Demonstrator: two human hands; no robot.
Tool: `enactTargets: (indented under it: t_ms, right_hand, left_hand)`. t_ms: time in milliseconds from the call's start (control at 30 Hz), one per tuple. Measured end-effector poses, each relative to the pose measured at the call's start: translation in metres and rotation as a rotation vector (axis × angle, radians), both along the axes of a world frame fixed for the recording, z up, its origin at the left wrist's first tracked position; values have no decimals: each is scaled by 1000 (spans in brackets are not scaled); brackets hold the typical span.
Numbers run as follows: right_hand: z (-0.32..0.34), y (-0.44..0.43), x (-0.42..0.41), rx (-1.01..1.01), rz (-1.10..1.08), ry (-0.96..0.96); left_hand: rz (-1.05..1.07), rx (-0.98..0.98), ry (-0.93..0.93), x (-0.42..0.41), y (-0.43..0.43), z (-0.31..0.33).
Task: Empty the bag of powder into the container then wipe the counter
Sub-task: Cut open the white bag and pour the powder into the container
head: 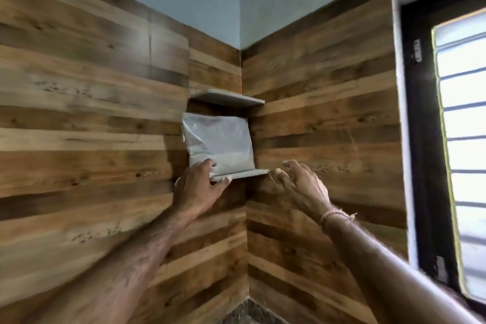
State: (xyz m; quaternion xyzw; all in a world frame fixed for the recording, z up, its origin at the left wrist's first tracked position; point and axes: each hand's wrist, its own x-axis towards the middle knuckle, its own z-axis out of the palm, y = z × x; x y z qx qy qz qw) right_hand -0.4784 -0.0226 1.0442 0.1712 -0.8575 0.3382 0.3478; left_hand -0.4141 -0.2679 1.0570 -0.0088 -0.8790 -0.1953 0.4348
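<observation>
A clear plastic bag of pale powder (219, 143) stands upright on the lower corner shelf (252, 172), leaning into the corner of the wood-panelled walls. My left hand (198, 187) grips the bag's lower left corner, fingers on its face and thumb under the shelf's front edge. My right hand (302, 187) hovers just right of the shelf with spread, relaxed fingers, holding nothing and apart from the bag. No container is in view.
A second grey shelf (228, 97) sits close above the bag. Wood-panelled walls meet in the corner. A dark-framed window (447, 139) with bars is at the right. A sliver of speckled counter (249, 315) shows at the bottom.
</observation>
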Motion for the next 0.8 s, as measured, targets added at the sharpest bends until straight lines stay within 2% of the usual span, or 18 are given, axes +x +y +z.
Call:
enactTargets:
  t_ms: [333, 467, 567, 700, 800]
  right_hand:
    - [112, -105, -146, 23, 105, 85]
    - [155, -145, -198, 49, 151, 122]
    - [173, -171, -229, 97, 188, 150]
    - [190, -204, -256, 193, 231, 133]
    - [205, -213, -271, 255, 186, 96]
  left_hand:
    - [119, -102, 167, -154, -101, 120]
    - [157, -140, 135, -198, -125, 164]
    - [149, -151, 137, -220, -134, 182]
    - [75, -148, 251, -237, -146, 187]
    - [21, -142, 322, -241, -147, 182]
